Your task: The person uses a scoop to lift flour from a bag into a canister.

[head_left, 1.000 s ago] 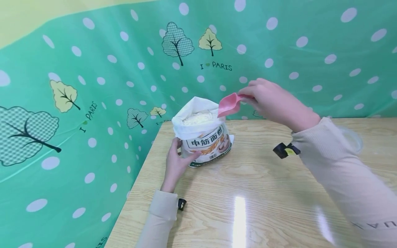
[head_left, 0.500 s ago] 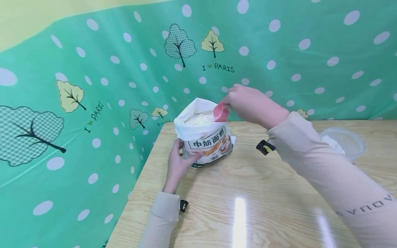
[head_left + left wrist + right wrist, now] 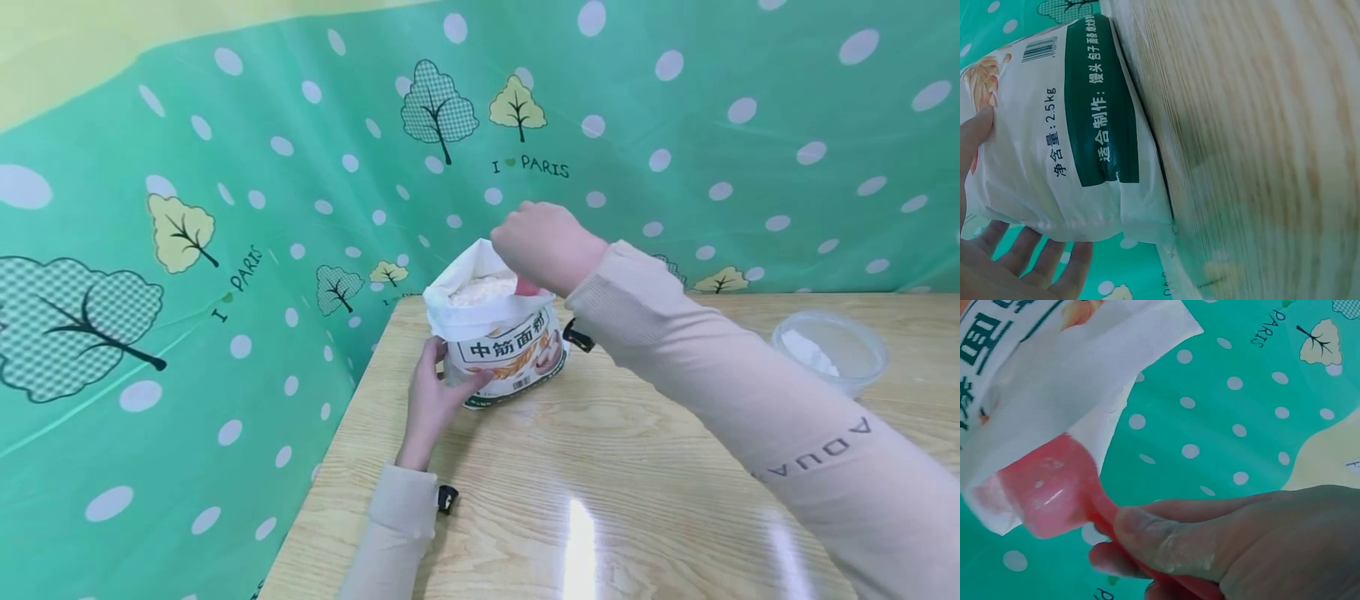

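Flour bag [image 3: 497, 327], centre of the head view: front marked "中筋面粉". Left wrist view, left side: same bag states "净含量:2.5kg"; its green band [image 3: 1101, 115] begins "适合制作: 馒头 包子". Backdrop cloth [image 3: 315, 158], upper centre and left of the head view: "I PARIS", with green heart [image 3: 510, 162]. Right sleeve [image 3: 735, 400], lower right: dark lettering, partly legible.

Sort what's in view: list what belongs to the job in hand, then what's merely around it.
Part of the job:
all-purpose flour bag, held by the left hand
pink scoop, held in the right hand at the bag's mouth
clear bowl with white powder in it, probably

Merely around it:
green polka-dot cloth
wood-grain table
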`<state>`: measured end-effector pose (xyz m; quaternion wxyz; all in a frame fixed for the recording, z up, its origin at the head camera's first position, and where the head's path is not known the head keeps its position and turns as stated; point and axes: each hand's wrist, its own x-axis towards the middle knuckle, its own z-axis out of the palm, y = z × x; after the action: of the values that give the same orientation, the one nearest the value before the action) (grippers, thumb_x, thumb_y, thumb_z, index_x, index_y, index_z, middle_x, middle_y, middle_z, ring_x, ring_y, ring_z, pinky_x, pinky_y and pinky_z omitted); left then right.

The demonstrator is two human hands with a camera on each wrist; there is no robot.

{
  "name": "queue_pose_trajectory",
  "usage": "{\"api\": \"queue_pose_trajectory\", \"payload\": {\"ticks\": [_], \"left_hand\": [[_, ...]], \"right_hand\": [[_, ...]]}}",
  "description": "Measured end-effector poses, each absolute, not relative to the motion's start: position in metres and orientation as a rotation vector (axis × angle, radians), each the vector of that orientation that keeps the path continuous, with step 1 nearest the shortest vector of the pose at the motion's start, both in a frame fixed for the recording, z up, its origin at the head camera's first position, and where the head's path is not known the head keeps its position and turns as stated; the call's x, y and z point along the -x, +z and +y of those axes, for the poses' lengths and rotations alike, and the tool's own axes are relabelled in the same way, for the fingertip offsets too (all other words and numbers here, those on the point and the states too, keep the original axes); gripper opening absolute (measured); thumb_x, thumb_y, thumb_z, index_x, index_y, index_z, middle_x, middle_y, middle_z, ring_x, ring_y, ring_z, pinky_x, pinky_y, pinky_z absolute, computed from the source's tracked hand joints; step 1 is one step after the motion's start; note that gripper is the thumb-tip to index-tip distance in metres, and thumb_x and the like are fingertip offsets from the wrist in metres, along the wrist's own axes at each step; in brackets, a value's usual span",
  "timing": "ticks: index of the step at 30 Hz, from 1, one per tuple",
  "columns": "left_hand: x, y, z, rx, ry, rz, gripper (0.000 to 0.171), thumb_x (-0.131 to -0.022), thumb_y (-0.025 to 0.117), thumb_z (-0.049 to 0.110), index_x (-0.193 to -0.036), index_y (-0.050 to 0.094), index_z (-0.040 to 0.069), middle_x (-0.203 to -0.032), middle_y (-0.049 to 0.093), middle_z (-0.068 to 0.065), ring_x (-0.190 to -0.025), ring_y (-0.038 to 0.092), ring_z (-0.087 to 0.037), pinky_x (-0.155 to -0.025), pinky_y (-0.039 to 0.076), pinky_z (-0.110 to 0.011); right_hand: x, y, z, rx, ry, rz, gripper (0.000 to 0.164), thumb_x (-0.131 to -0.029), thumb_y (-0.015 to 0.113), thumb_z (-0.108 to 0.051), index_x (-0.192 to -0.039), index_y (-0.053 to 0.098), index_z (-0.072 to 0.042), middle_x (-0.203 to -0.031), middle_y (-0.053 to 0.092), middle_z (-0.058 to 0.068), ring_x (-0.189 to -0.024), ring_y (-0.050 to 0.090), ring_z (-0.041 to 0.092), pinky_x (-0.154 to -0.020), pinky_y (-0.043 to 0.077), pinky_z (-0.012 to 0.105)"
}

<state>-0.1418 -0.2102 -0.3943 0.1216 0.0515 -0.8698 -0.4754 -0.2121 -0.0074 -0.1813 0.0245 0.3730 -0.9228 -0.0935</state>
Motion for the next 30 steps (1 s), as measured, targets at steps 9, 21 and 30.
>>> {"api": "queue_pose_trajectory", "payload": {"ticks": [9,21,30], "left_hand": [[0.141,-0.397,-0.207,-0.142,-1.385,-2.536,0.080,-0.071,0.087,0.047,-0.137,0.047,0.023,-0.135,0.057,0.002,-0.128,0.049,-0.021,-0.105,0.044,-0.047],[0.142,-0.395,-0.206,-0.163,-1.362,-2.557,0.078,-0.072,0.087,0.047,-0.135,0.047,0.023,-0.135,0.057,0.002,-0.128,0.048,-0.021,-0.106,0.043,-0.048],[0.142,-0.396,-0.204,-0.170,-1.376,-2.539,0.079,-0.071,0.087,0.048,-0.135,0.048,0.023,-0.133,0.057,0.002,-0.127,0.048,-0.021,-0.105,0.044,-0.047]], "right_hand": [[0.211,-0.175,-0.029,-1.071,-0.421,-2.980,0.022,-0.093,0.057,-0.001,-0.111,0.070,-0.008,-0.103,0.071,0.007,-0.095,0.061,0.025,-0.085,0.058,0.036],[0.211,-0.177,-0.049,-1.102,-0.597,-2.896,0.019,-0.097,0.059,-0.009,-0.112,0.070,-0.010,-0.106,0.071,0.004,-0.096,0.063,0.020,-0.083,0.058,0.032],[0.212,-0.180,-0.041,-1.197,-0.525,-2.840,0.021,-0.096,0.061,-0.005,-0.114,0.070,-0.010,-0.109,0.071,0.005,-0.105,0.061,0.023,-0.092,0.055,0.034]]}}
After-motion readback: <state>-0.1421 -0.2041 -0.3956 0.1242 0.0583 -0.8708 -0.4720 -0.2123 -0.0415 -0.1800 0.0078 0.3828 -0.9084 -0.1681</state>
